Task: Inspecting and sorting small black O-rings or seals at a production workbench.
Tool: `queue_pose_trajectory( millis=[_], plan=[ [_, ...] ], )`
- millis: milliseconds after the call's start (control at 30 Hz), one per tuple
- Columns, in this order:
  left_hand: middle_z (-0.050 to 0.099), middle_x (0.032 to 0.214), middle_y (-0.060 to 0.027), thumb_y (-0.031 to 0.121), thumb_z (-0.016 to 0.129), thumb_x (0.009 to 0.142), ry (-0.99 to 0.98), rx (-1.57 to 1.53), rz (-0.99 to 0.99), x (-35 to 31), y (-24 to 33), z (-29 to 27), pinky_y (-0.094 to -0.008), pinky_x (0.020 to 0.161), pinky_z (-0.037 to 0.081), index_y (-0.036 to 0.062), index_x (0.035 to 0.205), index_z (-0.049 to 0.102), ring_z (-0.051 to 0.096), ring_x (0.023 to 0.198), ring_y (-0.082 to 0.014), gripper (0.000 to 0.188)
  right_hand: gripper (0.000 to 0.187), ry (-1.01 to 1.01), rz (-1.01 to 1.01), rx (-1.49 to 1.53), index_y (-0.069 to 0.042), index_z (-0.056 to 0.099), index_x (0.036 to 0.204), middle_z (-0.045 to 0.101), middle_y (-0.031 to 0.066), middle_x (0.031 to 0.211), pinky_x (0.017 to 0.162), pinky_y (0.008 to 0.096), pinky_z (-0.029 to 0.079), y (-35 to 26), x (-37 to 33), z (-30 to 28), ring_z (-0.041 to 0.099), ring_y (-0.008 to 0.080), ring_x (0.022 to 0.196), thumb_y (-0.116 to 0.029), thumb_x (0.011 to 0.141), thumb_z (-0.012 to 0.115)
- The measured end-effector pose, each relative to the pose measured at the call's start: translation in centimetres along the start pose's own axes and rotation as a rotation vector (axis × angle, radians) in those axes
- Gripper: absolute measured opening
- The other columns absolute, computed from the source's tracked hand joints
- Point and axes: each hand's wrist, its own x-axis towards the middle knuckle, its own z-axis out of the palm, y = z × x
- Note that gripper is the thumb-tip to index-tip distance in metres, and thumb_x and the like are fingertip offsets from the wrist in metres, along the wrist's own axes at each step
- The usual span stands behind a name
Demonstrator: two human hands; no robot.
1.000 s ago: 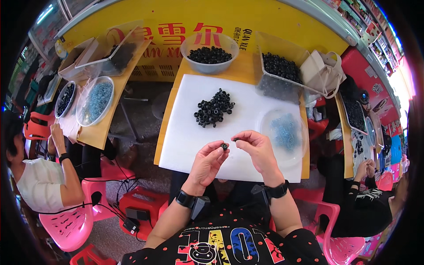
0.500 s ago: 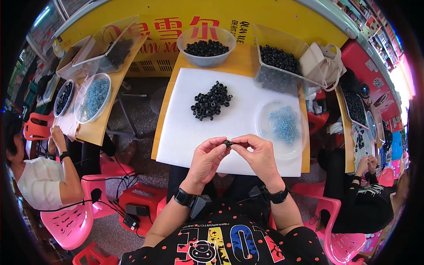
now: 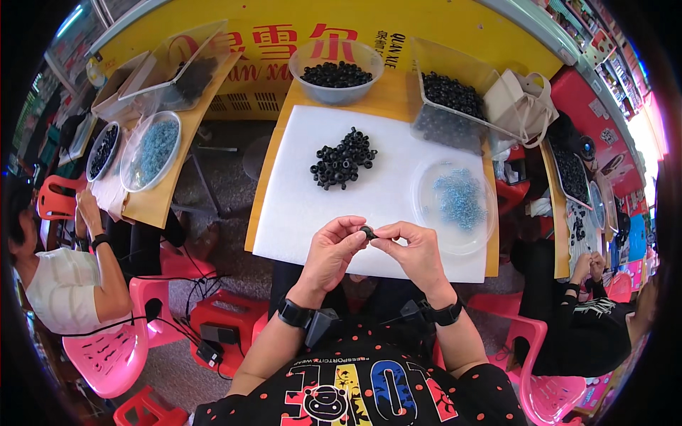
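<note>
A small black part (image 3: 367, 232), round and glossy like the loose ones on the mat, is pinched between my two hands above the near edge of the white foam mat (image 3: 291, 220). My left hand (image 3: 334, 250) grips it between thumb and forefinger. From the other side, the thumb and forefinger of my right hand (image 3: 408, 248) close on it; whether they hold a second small piece is too small to tell. A heap of black ring-like parts (image 3: 344, 160) lies farther off on the mat. Right of my hands, a round clear tray (image 3: 435, 238) holds pale blue beads (image 3: 460, 199).
Behind the mat stand a clear bowl (image 3: 337, 92) and a clear bin (image 3: 455, 135), both with black parts. A white bag (image 3: 522, 106) sits beside the bin. Co-workers sit at tables left (image 3: 177, 156) and right (image 3: 561, 241). Pink chairs (image 3: 106, 355) flank me.
My hands stay nearly in place, fingers shifting slightly around the small black part. The whole view has moved a little. The co-worker at left has raised a hand slightly.
</note>
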Motion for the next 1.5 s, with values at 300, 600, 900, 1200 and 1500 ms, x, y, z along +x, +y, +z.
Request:
queue_pose_trajectory(
  millis=[300,600,900,1200,1500],
  plan=[
    [0.069,0.102,-0.0078,0.003,0.067,0.093,-0.071,0.038,-0.066,-0.1,0.2,-1.1,-0.0291,0.083,0.055,0.0020,0.110,0.065,0.067,0.089,-0.0145,0.017,0.017,-0.080,-0.107,-0.082,-0.003,0.075,0.094,0.075,0.0045,0.097,0.075,0.0245,0.049,0.4,0.2,-0.6,0.064,0.0108,0.086,-0.007,0.078,0.082],
    [0.071,0.103,-0.0087,0.005,0.075,0.087,-0.213,-0.006,-0.307,-0.4,0.8,-1.3,-0.0257,0.074,0.057,0.0048,0.139,0.040,0.068,0.082,-0.0133,0.063,0.037,-0.428,0.055,0.086,-0.008,0.075,0.112,0.074,0.0035,0.103,0.077,0.0237,0.045,0.8,0.2,-2.0,0.061,0.0102,0.092,-0.005,0.075,0.082],
    [0.070,0.092,-0.0047,0.003,0.072,0.090,-0.214,0.002,-0.321,-0.7,0.4,-1.6,-0.0291,0.066,0.056,0.0049,0.137,0.043,0.068,0.079,-0.0129,0.056,0.033,-0.317,0.012,-0.012,-0.008,0.076,0.111,0.074,0.0065,0.096,0.070,0.0258,0.050,0.7,-1.1,-1.2,0.062,0.0115,0.076,-0.007,0.078,0.081],
    [0.071,0.103,-0.0100,0.000,0.068,0.090,-0.226,0.276,-0.265,2.3,0.7,-3.7,-0.0267,0.079,0.055,0.0003,0.138,0.045,0.067,0.087,-0.0131,0.053,0.036,-0.242,-0.119,-0.075,-0.013,0.075,0.113,0.072,0.0056,0.094,0.073,0.0302,0.054,4.6,0.5,-0.1,0.064,0.0164,0.082,-0.009,0.078,0.080],
    [0.072,0.097,-0.0128,0.004,0.071,0.085,-0.093,1.210,0.259,3.6,-1.0,-2.2,-0.0333,0.077,0.055,0.0075,0.146,0.040,0.069,0.081,-0.0235,0.068,0.042,-0.185,-0.312,-0.494,-0.006,0.066,0.111,0.064,0.0068,0.102,0.086,0.0329,0.049,7.2,3.6,-0.3,0.057,0.0246,0.092,-0.006,0.071,0.080]
  ],
)
